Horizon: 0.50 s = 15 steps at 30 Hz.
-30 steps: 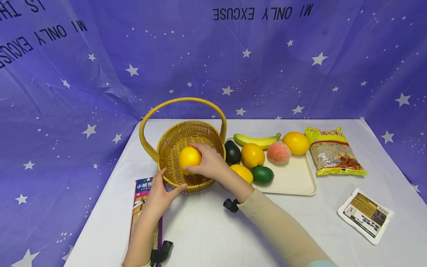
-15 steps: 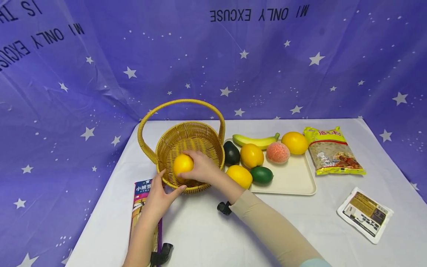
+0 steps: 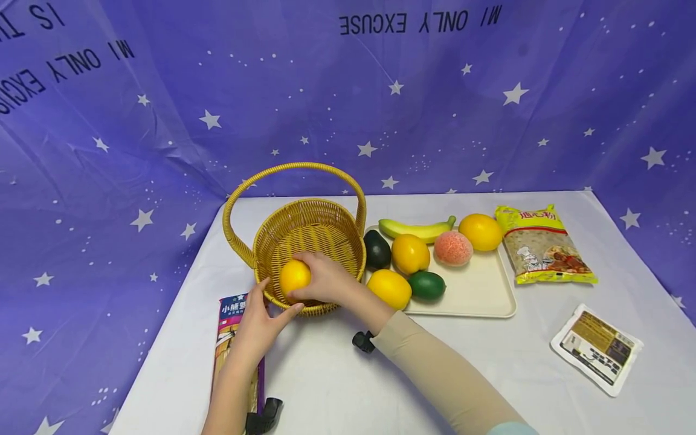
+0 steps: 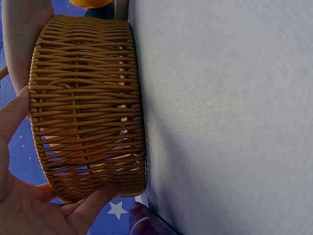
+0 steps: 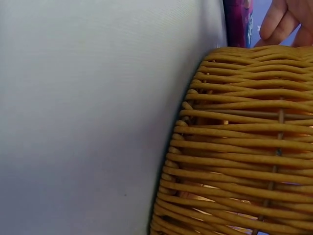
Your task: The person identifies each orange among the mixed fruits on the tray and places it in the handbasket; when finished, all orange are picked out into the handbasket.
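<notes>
A wicker basket (image 3: 312, 211) with a tall arched handle stands on the left part of the table. Inside it, low by the near left wall, my right hand (image 3: 328, 279) grips an orange (image 3: 294, 278), its thumb and fingers on the fruit's right side. My left hand (image 3: 261, 320) holds the basket at its near left side. In the left wrist view, the left thumb (image 4: 15, 115) lies at the rim and a finger (image 4: 95, 205) is spread along the woven wall. The right wrist view mostly shows the basket's outer weave (image 5: 244, 142); the right hand is out of it.
Right of the basket, a cream tray (image 3: 484, 290) bears a banana (image 3: 417, 231), a dark avocado (image 3: 377, 250), a green fruit (image 3: 426, 285), a reddish one (image 3: 454, 248) and several yellow-orange fruits. A yellow food bag (image 3: 546, 244), a white packet (image 3: 596, 349) and a long package (image 3: 231, 314) lie around.
My right hand has carried the orange leftward and nearer, down toward the basket's near left wall. The left hand stays at the basket's side.
</notes>
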### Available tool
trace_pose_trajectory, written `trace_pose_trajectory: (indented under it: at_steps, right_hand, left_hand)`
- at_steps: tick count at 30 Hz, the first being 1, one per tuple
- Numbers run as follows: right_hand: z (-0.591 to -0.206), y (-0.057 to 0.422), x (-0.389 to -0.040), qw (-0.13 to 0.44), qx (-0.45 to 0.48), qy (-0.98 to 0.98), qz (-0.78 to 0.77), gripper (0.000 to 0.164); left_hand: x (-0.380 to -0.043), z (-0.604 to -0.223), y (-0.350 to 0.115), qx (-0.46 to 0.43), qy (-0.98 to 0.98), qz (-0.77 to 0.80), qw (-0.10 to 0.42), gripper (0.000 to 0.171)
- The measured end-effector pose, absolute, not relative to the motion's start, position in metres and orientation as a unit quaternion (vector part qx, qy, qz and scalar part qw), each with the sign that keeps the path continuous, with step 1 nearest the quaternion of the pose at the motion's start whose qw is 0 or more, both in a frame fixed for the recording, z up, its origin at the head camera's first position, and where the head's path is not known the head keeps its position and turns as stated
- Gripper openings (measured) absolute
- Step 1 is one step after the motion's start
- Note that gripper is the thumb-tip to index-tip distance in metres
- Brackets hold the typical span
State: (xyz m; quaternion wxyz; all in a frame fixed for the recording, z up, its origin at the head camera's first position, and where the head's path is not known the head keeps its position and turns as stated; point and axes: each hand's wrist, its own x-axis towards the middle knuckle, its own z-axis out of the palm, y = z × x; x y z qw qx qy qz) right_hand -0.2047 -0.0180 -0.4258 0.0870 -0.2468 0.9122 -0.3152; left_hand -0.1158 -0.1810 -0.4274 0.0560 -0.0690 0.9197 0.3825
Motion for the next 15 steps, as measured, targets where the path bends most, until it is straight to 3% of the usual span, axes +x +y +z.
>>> trace_pose_trajectory:
  at_steps: [15]
  right_hand:
    - [-0.4259, -0.0199, -0.199, 0.086, -0.242, 0.929, -0.268, 0.08]
  left_hand:
    - [-0.1162, -0.4279, -0.1801, -0.07, 0.92, 0.381, 0.057, 0.108]
